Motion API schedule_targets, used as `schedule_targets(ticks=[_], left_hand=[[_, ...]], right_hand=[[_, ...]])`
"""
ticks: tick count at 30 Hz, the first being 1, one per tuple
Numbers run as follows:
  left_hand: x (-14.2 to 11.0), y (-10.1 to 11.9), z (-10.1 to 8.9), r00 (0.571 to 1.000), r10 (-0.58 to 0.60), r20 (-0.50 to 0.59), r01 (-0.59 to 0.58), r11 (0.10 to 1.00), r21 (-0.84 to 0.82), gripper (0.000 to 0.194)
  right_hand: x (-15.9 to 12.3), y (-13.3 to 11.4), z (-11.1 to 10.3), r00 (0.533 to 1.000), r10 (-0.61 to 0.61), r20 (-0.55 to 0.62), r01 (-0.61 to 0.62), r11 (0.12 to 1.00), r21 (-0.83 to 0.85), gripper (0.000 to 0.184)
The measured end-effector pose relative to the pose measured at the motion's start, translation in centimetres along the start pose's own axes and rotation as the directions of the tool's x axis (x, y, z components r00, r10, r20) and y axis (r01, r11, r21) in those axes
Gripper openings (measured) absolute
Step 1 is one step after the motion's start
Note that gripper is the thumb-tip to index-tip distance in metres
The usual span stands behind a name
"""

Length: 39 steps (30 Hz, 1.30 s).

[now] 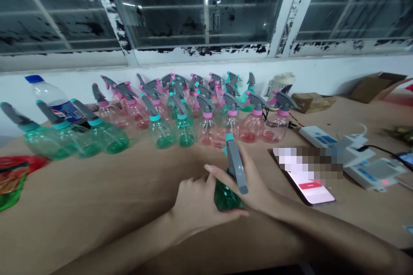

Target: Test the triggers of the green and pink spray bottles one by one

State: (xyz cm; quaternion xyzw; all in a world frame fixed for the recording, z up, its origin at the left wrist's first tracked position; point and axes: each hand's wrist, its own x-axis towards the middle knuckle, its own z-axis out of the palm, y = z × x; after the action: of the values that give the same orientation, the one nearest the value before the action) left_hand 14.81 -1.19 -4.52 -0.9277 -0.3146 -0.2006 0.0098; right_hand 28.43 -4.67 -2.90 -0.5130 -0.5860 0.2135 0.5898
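A green spray bottle (226,197) with a grey trigger head (236,165) stands on the brown table (97,197) in front of me. My left hand (196,204) wraps round the bottle's left side, thumb under its base. My right hand (258,184) closes on the bottle's right side, just under the grey head. Behind them stand several finished spray bottles, pink (253,126) and green (164,131), in rows up to the wall.
Three green spray bottles (106,135) lean at the left beside a blue-capped water bottle (53,96). A phone (311,187) lies right of my hands, then a white power strip (325,137) and chargers. Cardboard boxes (376,86) sit at the far right, a red-green packet (13,180) at the left edge.
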Motion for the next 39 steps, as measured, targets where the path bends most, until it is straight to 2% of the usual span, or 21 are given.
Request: schedule_targets(ticks=[3, 7, 10, 14, 18, 24, 31, 39], left_hand=[[-0.7, -0.9, 0.2, 0.993, 0.092, -0.073, -0.095, 0.995, -0.034, 0.078], [-1.7, -3.1, 0.2, 0.984, 0.174, -0.033, -0.177, 0.972, -0.155, 0.061], [-1.8, -5.4, 0.6, 0.992, 0.123, -0.008, -0.123, 0.975, -0.183, 0.043], [-0.8, -8.2, 2.3, 0.999, -0.012, -0.053, 0.004, 0.989, -0.150, 0.024], [0.0, -9.9, 4.1, 0.997, -0.015, -0.079, 0.005, 0.993, -0.119, 0.019], [-0.3, -10.2, 5.0, 0.999, -0.007, -0.041, 0.004, 0.998, -0.061, 0.021], [-0.5, -9.7, 4.6, 0.999, -0.030, 0.012, 0.030, 1.000, -0.002, 0.030], [-0.7, -9.7, 4.7, 0.998, -0.019, 0.064, 0.018, 1.000, 0.019, 0.035]], right_hand=[[-0.2, 0.1, 0.1, 1.000, -0.020, 0.006, 0.020, 0.999, 0.027, 0.041], [-0.3, 0.0, 0.1, 0.999, -0.044, 0.020, 0.045, 0.999, -0.010, 0.039], [-0.2, 0.1, 0.1, 0.997, -0.078, 0.019, 0.079, 0.995, -0.068, 0.036], [0.6, 0.4, -0.1, 0.990, -0.127, 0.059, 0.133, 0.984, -0.121, 0.025], [1.8, 0.9, -0.3, 0.972, -0.176, 0.152, 0.194, 0.975, -0.107, 0.025], [2.7, 1.4, -0.6, 0.952, -0.227, 0.203, 0.256, 0.958, -0.129, 0.030], [2.7, 0.5, -1.2, 0.947, -0.026, 0.322, 0.087, 0.980, -0.179, 0.029], [3.0, 0.9, -1.4, 0.949, -0.060, 0.310, 0.111, 0.982, -0.150, 0.027]])
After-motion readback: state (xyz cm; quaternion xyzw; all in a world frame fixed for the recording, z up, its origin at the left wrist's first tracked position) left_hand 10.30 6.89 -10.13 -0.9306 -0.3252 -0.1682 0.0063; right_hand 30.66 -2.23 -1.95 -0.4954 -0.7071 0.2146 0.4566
